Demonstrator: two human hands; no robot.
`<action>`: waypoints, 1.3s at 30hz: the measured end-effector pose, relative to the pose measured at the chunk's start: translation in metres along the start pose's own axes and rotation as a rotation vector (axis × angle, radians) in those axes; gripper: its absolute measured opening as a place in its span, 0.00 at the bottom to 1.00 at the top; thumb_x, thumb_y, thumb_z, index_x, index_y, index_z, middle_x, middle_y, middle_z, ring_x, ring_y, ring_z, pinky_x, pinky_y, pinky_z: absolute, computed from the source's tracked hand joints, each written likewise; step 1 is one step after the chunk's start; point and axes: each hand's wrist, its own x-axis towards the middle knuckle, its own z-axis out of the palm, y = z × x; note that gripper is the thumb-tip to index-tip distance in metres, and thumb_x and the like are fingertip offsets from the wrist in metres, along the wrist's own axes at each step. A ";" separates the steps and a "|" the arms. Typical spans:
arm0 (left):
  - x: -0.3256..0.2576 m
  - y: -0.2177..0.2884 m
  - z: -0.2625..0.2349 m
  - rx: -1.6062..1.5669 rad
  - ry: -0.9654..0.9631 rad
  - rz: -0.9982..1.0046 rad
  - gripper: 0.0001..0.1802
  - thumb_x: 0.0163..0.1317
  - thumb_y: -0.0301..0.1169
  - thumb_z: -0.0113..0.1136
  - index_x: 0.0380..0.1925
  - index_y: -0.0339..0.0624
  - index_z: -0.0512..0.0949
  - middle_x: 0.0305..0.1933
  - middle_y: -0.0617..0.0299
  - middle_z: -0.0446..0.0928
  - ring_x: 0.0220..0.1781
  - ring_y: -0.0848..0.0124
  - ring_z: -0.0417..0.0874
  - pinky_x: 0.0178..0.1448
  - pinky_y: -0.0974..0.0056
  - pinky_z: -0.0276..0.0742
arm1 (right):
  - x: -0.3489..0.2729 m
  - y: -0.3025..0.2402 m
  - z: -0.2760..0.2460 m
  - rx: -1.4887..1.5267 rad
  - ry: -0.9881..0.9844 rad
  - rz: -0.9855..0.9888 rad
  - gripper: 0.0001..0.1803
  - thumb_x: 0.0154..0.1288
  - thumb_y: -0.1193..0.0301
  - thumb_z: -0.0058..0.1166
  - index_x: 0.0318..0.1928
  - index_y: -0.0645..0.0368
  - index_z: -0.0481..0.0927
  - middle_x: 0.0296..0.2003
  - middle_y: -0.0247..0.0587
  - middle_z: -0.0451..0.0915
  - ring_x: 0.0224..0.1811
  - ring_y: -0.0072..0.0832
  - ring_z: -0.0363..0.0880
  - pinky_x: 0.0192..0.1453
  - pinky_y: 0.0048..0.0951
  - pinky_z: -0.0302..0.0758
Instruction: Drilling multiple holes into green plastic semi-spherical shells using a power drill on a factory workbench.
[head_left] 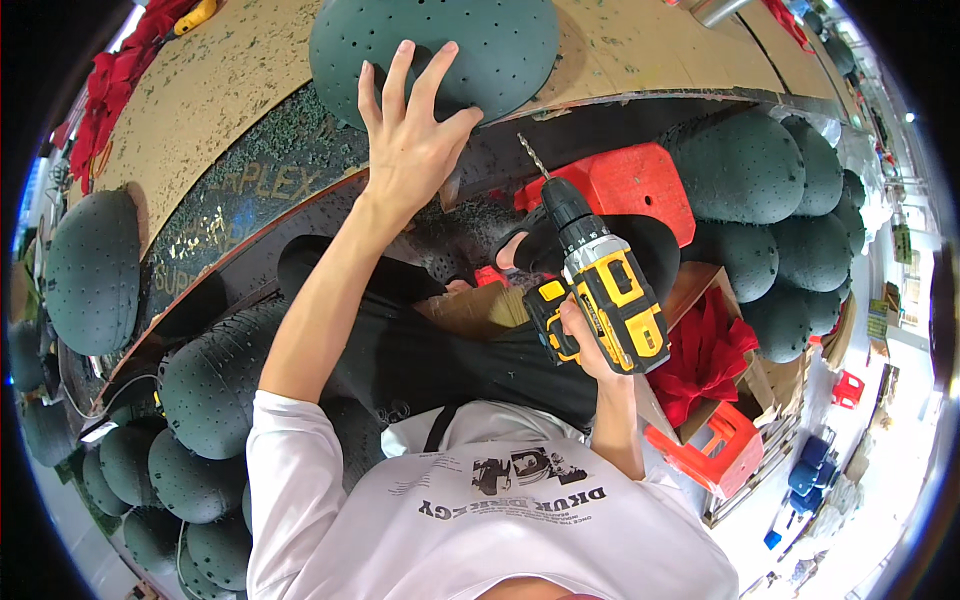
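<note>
Left hand (412, 140) is up on the workbench, fingers spread flat, pressing on the near edge of a dark green perforated dome (440, 50) — open palm, nothing grasped, just steadying it. The dome sits on a brown board (230, 90) with a curved edge, near the top middle of the view. Right hand (585, 335) is clenched around the grip of a yellow and black cordless drill (600, 285), held upright just right of the left forearm, with the drill bit (533, 158) pointing up and left toward the board edge below the dome; the tip is near it but not touching, as far as can be told. Behind the drill is a red plastic stool (625, 185), with a second red stool (715, 440) lower right beside a cardboard box of red fabric (705, 355). More green domes are stacked at right (780, 220) and piled at lower left (190, 430), with one alone on the far left (92, 270). More red fabric (120, 70) hangs at the upper left. The person wears a white printed shirt (480, 520) — it fills the bottom of the frame.
</note>
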 end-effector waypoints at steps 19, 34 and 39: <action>0.016 -0.049 -0.054 -0.219 0.157 -0.329 0.09 0.58 0.22 0.65 0.38 0.43 0.80 0.47 0.58 0.80 0.56 0.56 0.77 0.65 0.50 0.67 | -0.018 0.014 -0.004 0.228 0.056 -0.029 0.06 0.66 0.82 0.56 0.43 0.61 0.79 0.28 0.30 0.78 0.27 0.17 0.74 0.33 0.22 0.72; 0.188 -0.057 -0.011 -0.092 -0.475 -0.299 0.23 0.72 0.43 0.49 0.47 0.32 0.80 0.56 0.41 0.79 0.63 0.48 0.76 0.68 0.47 0.67 | 0.063 -0.056 -0.014 0.005 -0.032 -0.322 0.13 0.57 0.80 0.67 0.45 0.61 0.85 0.41 0.40 0.87 0.42 0.32 0.87 0.47 0.31 0.81; 0.178 -0.059 0.005 0.034 -0.470 -0.235 0.25 0.74 0.45 0.43 0.52 0.34 0.79 0.58 0.42 0.78 0.65 0.49 0.75 0.71 0.49 0.65 | 0.086 -0.085 -0.017 0.107 -0.102 -0.207 0.08 0.58 0.80 0.66 0.40 0.62 0.84 0.33 0.37 0.86 0.32 0.27 0.85 0.36 0.29 0.80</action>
